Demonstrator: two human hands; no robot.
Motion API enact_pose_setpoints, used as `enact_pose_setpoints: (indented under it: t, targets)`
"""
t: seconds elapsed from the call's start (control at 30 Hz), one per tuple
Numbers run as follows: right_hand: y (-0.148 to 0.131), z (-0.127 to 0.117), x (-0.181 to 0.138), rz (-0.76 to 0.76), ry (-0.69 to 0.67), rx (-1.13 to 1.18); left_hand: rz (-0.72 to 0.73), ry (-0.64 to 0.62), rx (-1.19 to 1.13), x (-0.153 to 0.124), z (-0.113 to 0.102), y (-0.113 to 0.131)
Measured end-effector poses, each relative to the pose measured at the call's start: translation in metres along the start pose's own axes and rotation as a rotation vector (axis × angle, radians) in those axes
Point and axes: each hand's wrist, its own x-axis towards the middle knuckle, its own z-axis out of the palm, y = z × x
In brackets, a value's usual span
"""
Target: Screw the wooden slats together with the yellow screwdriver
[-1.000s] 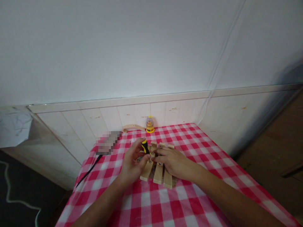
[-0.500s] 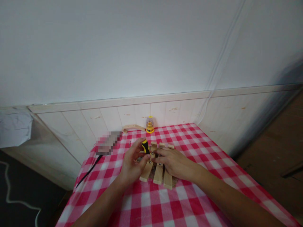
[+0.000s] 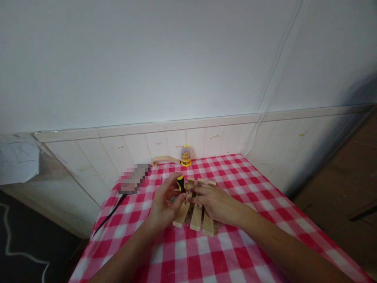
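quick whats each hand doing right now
Left hand: closed around the yellow-and-black screwdriver.
Right hand: open, fingers lying flat on the wooden slats.

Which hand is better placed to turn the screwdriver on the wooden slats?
Left, probably. The left hand holds the yellow-and-black screwdriver upright, tip down on the wooden slats. The right hand lies on the slats beside the tip, steadying them.
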Motion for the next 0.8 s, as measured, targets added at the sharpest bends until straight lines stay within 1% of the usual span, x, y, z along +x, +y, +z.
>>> enact_pose_setpoints:
  t: [0.13,0.3,0.37,0.47,0.6,0.7,0.77,0.8]
  targets:
    - [-0.003,-0.001,-0.001,-0.002,0.017,-0.02,0.001,-0.001,0.016,0.0,0.002,0.004]
    - [-0.001,0.001,0.0,-0.034,0.041,-0.037,-0.006,-0.001,-0.049,0.005,0.002,0.009]
    - [0.0,0.002,0.001,-0.04,0.053,-0.023,-0.02,0.011,-0.075,0.01,0.001,0.013]
    - [-0.001,0.001,0.001,-0.029,0.064,-0.008,-0.036,-0.003,-0.131,0.023,0.001,0.023]
    - [-0.001,0.001,0.001,-0.018,0.062,0.0,-0.016,0.006,-0.116,0.039,0.007,0.032]
    - [0.0,0.003,0.001,-0.017,0.047,-0.008,0.013,0.018,-0.085,0.043,0.016,0.028]
    - [0.001,0.004,0.001,0.003,0.042,-0.006,0.027,0.031,-0.057,0.041,0.02,0.021]
    - [0.001,0.004,0.0,0.012,0.037,-0.004,0.033,0.058,-0.045,0.039,0.022,0.016]
